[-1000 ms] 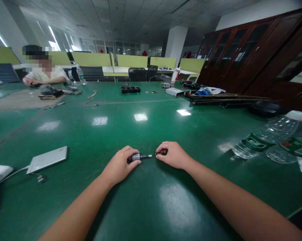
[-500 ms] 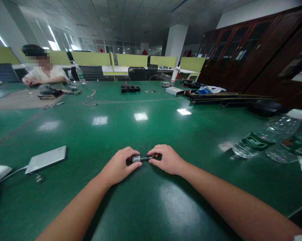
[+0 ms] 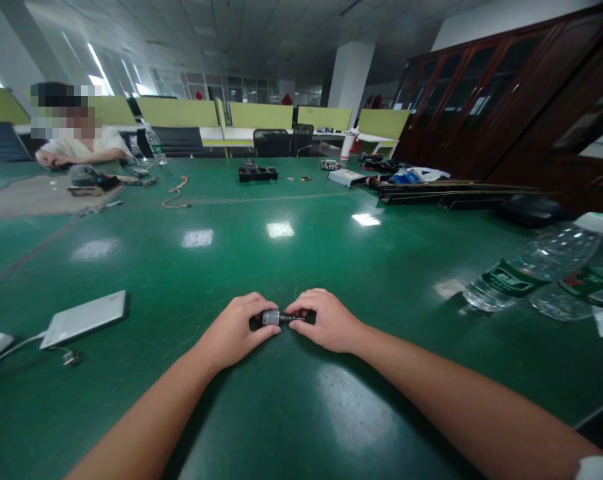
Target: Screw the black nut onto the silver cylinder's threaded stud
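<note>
Between my hands lies a small grey metal cylinder, like a little motor, with a thin dark ridged shaft pointing right. My left hand grips the cylinder by its sides, thumb in front and fingers behind. The fingers of my right hand are pinched round the shaft, covering part of it; its far tip shows between thumb and fingers. Both hands rest low, at or just above the green tabletop.
At left lies a white flat power bank with a cable. Two plastic water bottles stand at right. Farther back are a black tray-like part, long dark rails and a seated person.
My right fingertips have slid left along the shaft, closer to the cylinder. My left hand keeps its grip. The whole view has shifted slightly.
</note>
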Tool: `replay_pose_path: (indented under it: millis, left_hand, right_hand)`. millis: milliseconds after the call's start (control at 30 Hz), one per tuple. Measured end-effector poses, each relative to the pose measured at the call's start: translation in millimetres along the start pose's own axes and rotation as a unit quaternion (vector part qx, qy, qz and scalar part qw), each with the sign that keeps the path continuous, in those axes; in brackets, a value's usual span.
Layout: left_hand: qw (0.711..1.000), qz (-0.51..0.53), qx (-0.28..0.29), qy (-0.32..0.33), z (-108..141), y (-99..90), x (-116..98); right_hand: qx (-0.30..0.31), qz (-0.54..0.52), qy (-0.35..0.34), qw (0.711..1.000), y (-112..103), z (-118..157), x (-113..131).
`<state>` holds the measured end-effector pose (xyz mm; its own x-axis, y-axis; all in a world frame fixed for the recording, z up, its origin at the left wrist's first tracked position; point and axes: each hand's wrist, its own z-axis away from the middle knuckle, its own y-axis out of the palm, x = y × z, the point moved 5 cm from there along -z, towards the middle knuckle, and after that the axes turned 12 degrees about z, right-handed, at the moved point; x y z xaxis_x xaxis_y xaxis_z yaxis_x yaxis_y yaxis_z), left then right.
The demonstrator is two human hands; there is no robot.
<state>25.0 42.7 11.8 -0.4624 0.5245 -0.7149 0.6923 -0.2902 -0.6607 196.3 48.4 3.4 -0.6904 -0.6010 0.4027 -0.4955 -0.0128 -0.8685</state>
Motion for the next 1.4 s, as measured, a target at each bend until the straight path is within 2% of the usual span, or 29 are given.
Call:
replay_pose_path:
  millis: [567,1400]
  left_hand:
    - [1.0,-0.011,-0.013,-0.002,-0.3,1.1,-0.8]
    - [1.0,-0.012,-0.013,-0.013,0.4,0.5,-3.2]
  right_hand:
    - [-0.006,0.014,-0.027,1.0,5.1,-5.1,0.4]
    - [-0.002,-0.003,-0.026,1.0,1.4,-3.8,-0.6]
